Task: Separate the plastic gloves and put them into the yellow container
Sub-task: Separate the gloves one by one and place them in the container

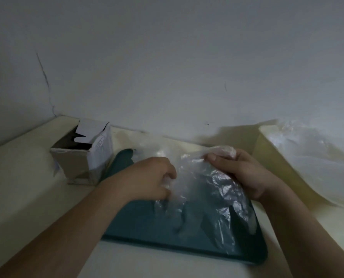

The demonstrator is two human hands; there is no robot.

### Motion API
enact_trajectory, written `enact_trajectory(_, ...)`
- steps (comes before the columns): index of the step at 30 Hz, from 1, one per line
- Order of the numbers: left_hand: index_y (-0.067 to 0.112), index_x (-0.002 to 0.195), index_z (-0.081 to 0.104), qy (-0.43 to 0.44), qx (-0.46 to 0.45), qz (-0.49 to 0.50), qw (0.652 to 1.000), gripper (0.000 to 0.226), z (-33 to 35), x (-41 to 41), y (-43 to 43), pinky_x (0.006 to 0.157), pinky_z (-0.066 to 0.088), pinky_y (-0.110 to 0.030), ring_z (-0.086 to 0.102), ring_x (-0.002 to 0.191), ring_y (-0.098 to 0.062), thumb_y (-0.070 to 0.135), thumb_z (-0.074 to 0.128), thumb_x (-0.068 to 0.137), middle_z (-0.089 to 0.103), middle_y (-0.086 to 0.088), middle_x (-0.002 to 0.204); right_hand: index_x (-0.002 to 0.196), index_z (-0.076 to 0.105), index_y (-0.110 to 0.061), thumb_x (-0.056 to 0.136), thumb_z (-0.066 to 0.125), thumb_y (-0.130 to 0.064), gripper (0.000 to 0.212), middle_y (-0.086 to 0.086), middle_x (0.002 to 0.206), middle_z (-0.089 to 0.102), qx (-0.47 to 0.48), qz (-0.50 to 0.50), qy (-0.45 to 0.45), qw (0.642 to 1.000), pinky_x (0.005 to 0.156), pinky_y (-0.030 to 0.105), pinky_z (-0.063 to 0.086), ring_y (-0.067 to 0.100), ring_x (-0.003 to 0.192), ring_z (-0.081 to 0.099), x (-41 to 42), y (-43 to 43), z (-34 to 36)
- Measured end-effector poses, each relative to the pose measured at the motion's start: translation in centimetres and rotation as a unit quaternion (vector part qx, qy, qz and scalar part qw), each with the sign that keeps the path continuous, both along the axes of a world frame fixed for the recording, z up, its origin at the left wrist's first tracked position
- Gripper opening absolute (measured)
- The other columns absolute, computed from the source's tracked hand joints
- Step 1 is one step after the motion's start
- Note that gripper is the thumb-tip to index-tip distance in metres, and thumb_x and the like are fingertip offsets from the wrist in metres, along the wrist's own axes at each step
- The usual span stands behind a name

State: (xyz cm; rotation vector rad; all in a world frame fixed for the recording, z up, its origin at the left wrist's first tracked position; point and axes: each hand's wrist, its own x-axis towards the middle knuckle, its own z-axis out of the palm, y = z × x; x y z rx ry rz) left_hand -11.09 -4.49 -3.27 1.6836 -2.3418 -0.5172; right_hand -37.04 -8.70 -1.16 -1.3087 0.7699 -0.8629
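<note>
Left hand (155, 177): above the left half of the teal tray; fingers curled down and inward, pinching the left part of the clear plastic gloves. Fingertips are partly hidden by the film.
Right hand (241, 173): above the right rear part of the tray; thumb and fingers clenched round a bunched end of the gloves, which protrudes past the knuckles toward the wall.
Plastic gloves (205, 189): thin, transparent, crumpled film stretched between both hands; the lower part drapes onto the tray surface. How many gloves are in the bundle cannot be told.
Teal tray (151, 227): flat, dark teal, with rounded corners; lies on the table directly in front of the person, under the gloves.
Yellow container (275, 167): at the right edge of the table, just beside the tray and against the wall; pale yellow wall visible.
Container contents (315, 157): a loose heap of clear plastic film fills the container and rises above its rim.
Cardboard box (85, 155): open top, flaps up, standing left of the tray near the table corner.
Table (26, 177): cream surface carrying all items.
Wall (167, 57): plain white, behind the table.
</note>
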Motion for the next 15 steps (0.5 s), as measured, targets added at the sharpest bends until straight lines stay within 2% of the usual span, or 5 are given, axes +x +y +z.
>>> enact_trajectory(4, 0.036, 0.076, 0.059, 0.024, -0.006, -0.004, 1.0, 0.031, -1.2, 0.3, -0.7, 0.07, 0.04, -0.012, 0.054, 0.076, 0.006, 0.011, 0.07, 0.089, 0.052, 0.02, 0.086, 0.115, 0.074, 0.002, 0.095, 0.067, -0.016, 0.028, 0.022, 0.11, 0.076, -0.08, 0.067, 0.093, 0.99, 0.084, 0.038, 0.059, 0.03, 0.098, 0.073, -0.4, 0.2, -0.2)
enact_trajectory(7, 0.019, 0.077, 0.065, 0.058, 0.0, 0.021, 0.998, 0.021, -1.0, 1.1, -0.9, 0.072, 0.053, -0.029, 0.061, 0.072, -0.009, 0.021, 0.065, 0.097, 0.065, 0.003, 0.083, 0.112, 0.075, 0.002, 0.096, 0.066, -0.009, 0.021, 0.021, 0.107, 0.076, -0.109, 0.135, 0.132, 0.976, 0.084, 0.034, 0.058, 0.028, 0.096, 0.073, -0.9, 0.4, 0.2)
enact_trajectory(9, 0.012, 0.078, 0.067, 0.101, -0.018, 0.044, 0.994, 0.025, -0.4, 1.4, -0.9, 0.065, 0.048, -0.03, 0.054, 0.063, -0.011, 0.025, 0.063, 0.1, 0.066, -0.009, 0.079, 0.102, 0.08, -0.007, 0.094, 0.068, -0.008, 0.014, 0.012, 0.095, 0.077, -0.135, 0.171, 0.176, 0.96, 0.075, 0.026, 0.056, 0.02, 0.085, 0.072, -1.0, 0.6, 0.6)
enact_trajectory(12, 0.01, 0.082, 0.071, 0.248, -0.05, 0.093, 0.963, 0.029, 0.7, 1.5, -0.8, 0.065, 0.043, -0.029, 0.051, 0.067, -0.007, 0.035, 0.065, 0.096, 0.067, -0.017, 0.082, 0.098, 0.08, -0.006, 0.094, 0.07, -0.007, 0.011, 0.007, 0.087, 0.076, -0.167, 0.176, 0.204, 0.948, 0.07, 0.027, 0.056, 0.017, 0.079, 0.071, -0.2, 0.7, 1.0)
enact_trajectory(15, 0.022, 0.079, 0.081, 0.439, -0.004, 0.118, 0.891, 0.013, 2.2, 0.9, -0.1, 0.07, 0.045, -0.033, 0.062, 0.075, -0.018, 0.026, 0.073, 0.089, 0.072, -0.011, 0.079, 0.1, 0.079, -0.005, 0.093, 0.072, -0.019, 0.017, 0.013, 0.102, 0.076, -0.208, 0.136, 0.169, 0.954, 0.087, 0.046, 0.06, 0.028, 0.098, 0.073, 0.5, 1.1, 1.6)
